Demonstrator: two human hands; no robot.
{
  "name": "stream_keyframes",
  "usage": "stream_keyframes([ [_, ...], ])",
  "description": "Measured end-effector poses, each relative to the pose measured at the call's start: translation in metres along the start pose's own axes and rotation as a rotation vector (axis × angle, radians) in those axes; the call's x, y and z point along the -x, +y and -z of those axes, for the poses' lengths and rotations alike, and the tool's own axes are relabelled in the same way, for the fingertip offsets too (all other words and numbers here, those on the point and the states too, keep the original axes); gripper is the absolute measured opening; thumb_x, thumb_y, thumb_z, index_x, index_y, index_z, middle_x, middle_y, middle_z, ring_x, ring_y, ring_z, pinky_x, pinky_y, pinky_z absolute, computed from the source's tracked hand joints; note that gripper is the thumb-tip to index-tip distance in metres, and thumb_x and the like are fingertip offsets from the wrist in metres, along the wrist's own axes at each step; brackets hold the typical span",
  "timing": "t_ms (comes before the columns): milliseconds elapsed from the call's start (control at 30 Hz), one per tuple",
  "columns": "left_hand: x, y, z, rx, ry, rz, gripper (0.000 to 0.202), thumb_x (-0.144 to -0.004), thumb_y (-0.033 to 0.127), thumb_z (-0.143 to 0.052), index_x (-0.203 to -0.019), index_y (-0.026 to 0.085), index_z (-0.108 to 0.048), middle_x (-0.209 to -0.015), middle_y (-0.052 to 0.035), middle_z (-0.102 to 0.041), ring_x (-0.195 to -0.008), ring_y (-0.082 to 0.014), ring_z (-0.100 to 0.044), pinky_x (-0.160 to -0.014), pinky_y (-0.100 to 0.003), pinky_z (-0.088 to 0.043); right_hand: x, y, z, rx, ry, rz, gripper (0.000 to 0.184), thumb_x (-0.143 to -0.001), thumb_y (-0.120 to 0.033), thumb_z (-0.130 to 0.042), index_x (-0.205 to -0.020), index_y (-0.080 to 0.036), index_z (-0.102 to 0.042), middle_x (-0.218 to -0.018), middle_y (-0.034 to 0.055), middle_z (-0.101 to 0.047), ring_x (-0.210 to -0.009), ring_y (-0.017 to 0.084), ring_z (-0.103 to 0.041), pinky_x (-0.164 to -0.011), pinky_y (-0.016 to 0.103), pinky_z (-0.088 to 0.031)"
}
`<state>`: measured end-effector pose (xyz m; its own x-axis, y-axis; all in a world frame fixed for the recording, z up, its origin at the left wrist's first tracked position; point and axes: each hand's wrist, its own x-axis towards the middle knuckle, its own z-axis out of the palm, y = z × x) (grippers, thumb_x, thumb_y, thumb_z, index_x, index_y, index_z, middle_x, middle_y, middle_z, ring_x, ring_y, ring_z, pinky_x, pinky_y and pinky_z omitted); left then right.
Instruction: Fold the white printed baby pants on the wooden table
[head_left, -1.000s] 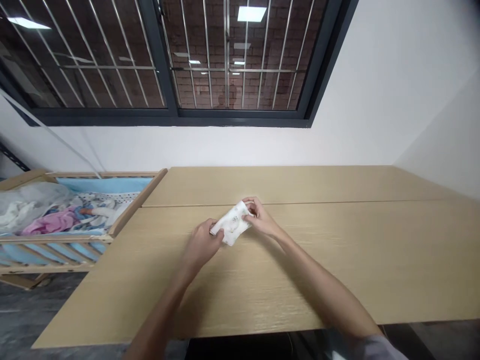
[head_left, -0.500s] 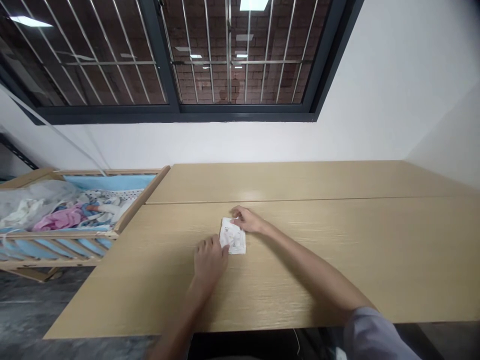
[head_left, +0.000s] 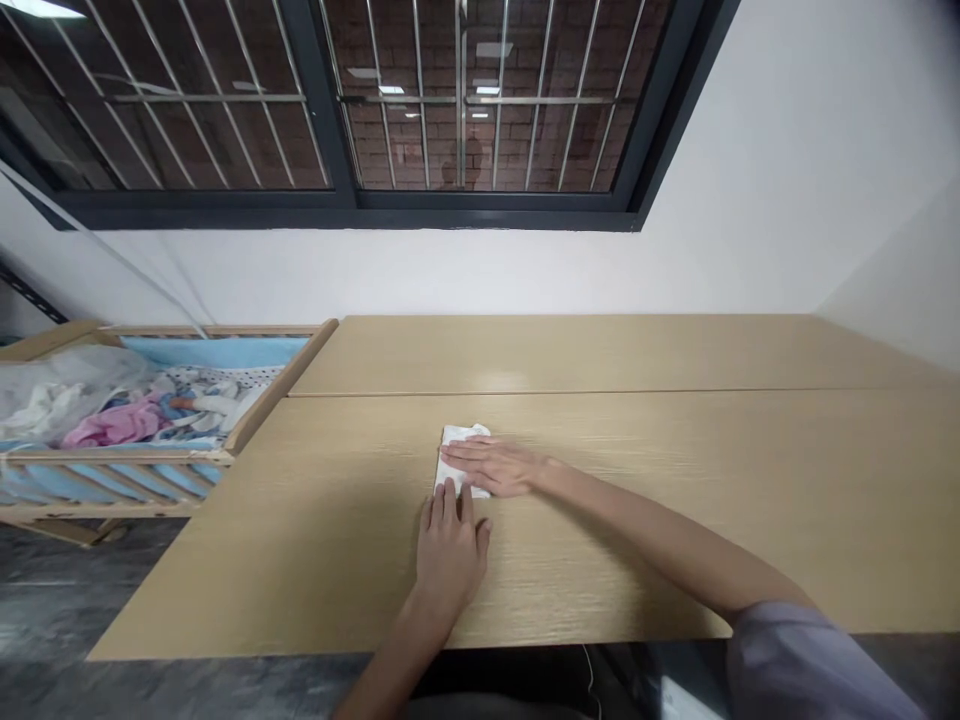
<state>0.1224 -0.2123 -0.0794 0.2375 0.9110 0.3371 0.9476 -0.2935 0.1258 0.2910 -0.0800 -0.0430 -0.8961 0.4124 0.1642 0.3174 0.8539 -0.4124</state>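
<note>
Centrally, a small white folded cloth (head_left: 462, 436) lies flat on the light wooden surface (head_left: 675, 480), just on the near side of the seam between its two boards. It is a neat rectangle; any print is too faint to read. The right hand (head_left: 495, 467) rests palm down across it, fingers (head_left: 459, 453) straight, close together, pressing. The left hand (head_left: 450, 545) lies flat just beneath, fingers (head_left: 448, 503) together, tips touching the cloth's near edge. A wooden crib (head_left: 279, 392) holding clothes (head_left: 120, 422) stands to the left, well apart.

Right sleeve (head_left: 814, 662) lilac, perhaps grey
</note>
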Motion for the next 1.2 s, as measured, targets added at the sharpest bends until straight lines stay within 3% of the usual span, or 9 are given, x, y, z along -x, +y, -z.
stream_keyframes([
  [233,-0.002,0.000,0.002,-0.007,-0.018,0.009,0.051,-0.097,0.038,-0.047,-0.140,0.013,-0.051,-0.145,-0.0228,-0.053,-0.134,-0.0375,-0.050,-0.110,-0.055,-0.042,-0.015,0.037,0.008,0.031,0.069,-0.113,0.055,-0.106,-0.042,-0.036,-0.159,-0.027,-0.029,-0.164,0.0002,-0.029,-0.152,0.016,-0.024,-0.127,0.039,-0.015],
  [433,-0.030,-0.023,0.036,0.044,-0.164,0.149,0.036,-0.101,0.038,-0.040,-0.120,0.017,-0.062,-0.122,-0.0153,-0.067,-0.116,-0.0269,-0.062,-0.100,-0.039,-0.048,-0.015,0.051,0.023,-0.004,0.287,-0.429,0.063,-0.105,-0.051,-0.025,-0.158,-0.017,-0.032,-0.164,0.0102,-0.029,-0.153,0.023,-0.025,-0.125,0.044,-0.019],
  [600,-0.067,-0.043,0.045,-0.065,-0.169,0.376,0.049,-0.100,0.045,-0.036,-0.110,0.004,-0.063,-0.109,-0.0280,-0.067,-0.105,-0.0390,-0.066,-0.087,-0.048,-0.049,-0.016,0.044,0.029,-0.107,0.490,-0.523,0.042,-0.100,-0.040,-0.046,-0.124,-0.014,-0.067,-0.117,0.0136,-0.071,-0.108,0.026,-0.064,-0.096,0.039,-0.047],
  [733,-0.095,-0.040,0.031,-0.019,-0.275,0.360,0.046,-0.095,0.050,-0.048,-0.101,0.009,-0.067,-0.102,-0.0245,-0.072,-0.099,-0.0354,-0.070,-0.084,-0.042,-0.050,-0.017,0.032,0.019,-0.153,0.450,-0.519,0.022,-0.090,-0.035,-0.062,-0.097,-0.016,-0.072,-0.090,0.0056,-0.071,-0.080,0.019,-0.064,-0.075,0.030,-0.048],
  [867,-0.102,-0.033,0.037,0.069,-0.280,0.276,0.028,-0.094,0.035,-0.049,-0.100,0.014,-0.067,-0.102,-0.0191,-0.074,-0.095,-0.0283,-0.071,-0.078,-0.033,-0.049,-0.019,0.011,0.005,-0.125,0.501,-0.549,0.017,-0.079,-0.024,-0.070,-0.094,-0.016,-0.065,-0.095,0.0054,-0.065,-0.088,0.018,-0.058,-0.079,0.029,-0.046],
  [967,-0.078,-0.033,0.075,0.138,-0.216,0.181,0.028,-0.098,0.033,-0.041,-0.098,0.016,-0.063,-0.100,-0.0133,-0.073,-0.091,-0.0234,-0.068,-0.075,-0.030,-0.046,-0.022,-0.022,0.000,-0.170,0.594,-0.572,0.018,-0.076,-0.019,-0.069,-0.090,-0.017,-0.059,-0.094,0.0036,-0.060,-0.092,0.018,-0.054,-0.081,0.029,-0.043],
  [1033,-0.046,-0.039,0.112,0.189,-0.193,0.117,0.031,-0.098,0.040,-0.039,-0.087,0.019,-0.061,-0.085,-0.0062,-0.070,-0.078,-0.0202,-0.064,-0.068,-0.028,-0.043,-0.023,-0.056,0.001,-0.381,0.617,-0.563,0.019,-0.075,-0.021,-0.069,-0.089,-0.018,-0.056,-0.087,-0.0004,-0.056,-0.082,0.015,-0.051,-0.073,0.026,-0.041],
  [1133,0.021,-0.065,0.161,0.289,-0.224,0.102,0.042,-0.093,0.056,-0.044,-0.068,0.023,-0.052,-0.063,0.0024,-0.058,-0.059,-0.0162,-0.052,-0.059,-0.028,-0.037,-0.026,-0.121,-0.002,-0.826,0.472,-0.471,0.025,-0.075,-0.028,-0.072,-0.090,-0.019,-0.054,-0.078,-0.0045,-0.053,-0.070,0.012,-0.048,-0.063,0.023,-0.037],
  [1200,0.071,-0.094,0.174,0.299,-0.275,0.184,0.049,-0.083,0.066,-0.050,-0.059,0.024,-0.048,-0.053,0.0046,-0.050,-0.052,-0.0154,-0.045,-0.054,-0.028,-0.035,-0.032,-0.167,-0.016,-0.988,0.322,-0.404,0.029,-0.071,-0.032,-0.077,-0.085,-0.020,-0.054,-0.074,-0.0055,-0.053,-0.067,0.011,-0.047,-0.060,0.022,-0.035],
])
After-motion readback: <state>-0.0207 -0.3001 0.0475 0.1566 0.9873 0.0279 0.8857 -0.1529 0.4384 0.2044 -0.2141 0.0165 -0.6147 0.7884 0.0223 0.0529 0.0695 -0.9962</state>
